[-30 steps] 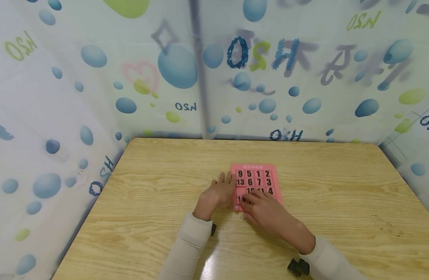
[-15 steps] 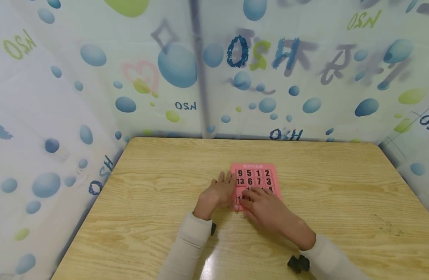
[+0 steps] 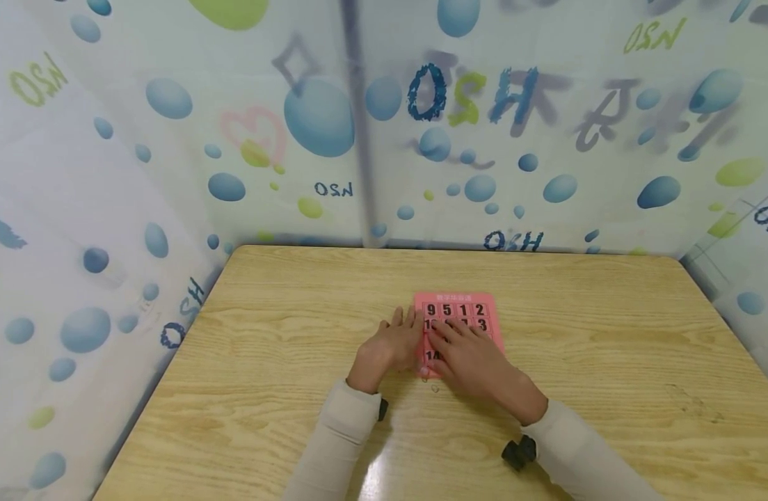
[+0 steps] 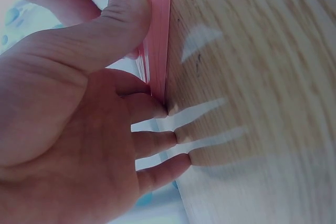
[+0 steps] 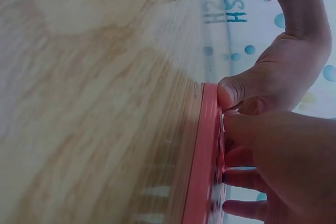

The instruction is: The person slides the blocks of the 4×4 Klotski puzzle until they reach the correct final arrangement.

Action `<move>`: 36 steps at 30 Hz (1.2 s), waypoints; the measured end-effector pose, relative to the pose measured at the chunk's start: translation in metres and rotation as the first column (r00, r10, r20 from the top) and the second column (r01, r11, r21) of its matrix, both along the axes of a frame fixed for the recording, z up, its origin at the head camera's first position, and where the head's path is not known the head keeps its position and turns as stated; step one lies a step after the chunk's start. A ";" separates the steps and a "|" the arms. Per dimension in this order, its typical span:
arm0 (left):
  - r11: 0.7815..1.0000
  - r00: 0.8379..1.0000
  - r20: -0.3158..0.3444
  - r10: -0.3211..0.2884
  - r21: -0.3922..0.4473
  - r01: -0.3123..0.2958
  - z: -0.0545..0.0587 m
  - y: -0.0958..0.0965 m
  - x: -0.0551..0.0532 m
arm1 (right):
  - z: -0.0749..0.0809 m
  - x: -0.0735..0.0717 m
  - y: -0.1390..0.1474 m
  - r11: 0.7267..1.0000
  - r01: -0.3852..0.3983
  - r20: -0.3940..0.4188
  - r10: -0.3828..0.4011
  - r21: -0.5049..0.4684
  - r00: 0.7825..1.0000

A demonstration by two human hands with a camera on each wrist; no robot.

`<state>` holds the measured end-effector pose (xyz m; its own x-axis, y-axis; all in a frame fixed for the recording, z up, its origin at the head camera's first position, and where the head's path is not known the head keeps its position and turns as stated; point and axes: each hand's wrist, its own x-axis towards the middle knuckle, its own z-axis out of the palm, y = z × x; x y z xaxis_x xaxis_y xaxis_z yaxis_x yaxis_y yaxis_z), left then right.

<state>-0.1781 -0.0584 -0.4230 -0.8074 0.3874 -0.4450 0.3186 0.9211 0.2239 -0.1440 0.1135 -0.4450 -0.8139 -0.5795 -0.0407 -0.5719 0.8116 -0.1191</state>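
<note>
A pink sliding number puzzle (image 3: 454, 298) lies flat on the wooden table, its black-numbered tiles partly hidden by the right hand. Along its left side my left hand (image 3: 393, 346) steadies it. In the left wrist view, the thumb (image 4: 126, 17) bends against the puzzle's pink edge (image 4: 157, 30), and the index and middle fingertips meet its side; the other fingertips touch the table. My right hand (image 3: 474, 362) reaches over from the near right, fingers spread on the tiles around the second row. Its thumb is close to the left thumb in the right wrist view, beside the puzzle's rim (image 5: 202, 145).
The wooden table (image 3: 284, 299) extends on every side of the puzzle. A small metal ring (image 3: 435, 389) is at the puzzle's near edge. Behind and to the left hang pale curtains (image 3: 265, 125) with bubble prints. Dark wrist devices (image 3: 518, 452) sit at the sleeves.
My right hand has moved away from me across the puzzle, its fingertips going from the lower rows to the second row. The left hand and the puzzle have stayed in place.
</note>
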 end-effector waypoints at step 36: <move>1.000 1.000 -0.001 0.015 0.020 -0.015 0.002 0.000 0.002 | 0.004 0.009 -0.001 0.998 -0.047 0.006 0.048 -0.043 0.999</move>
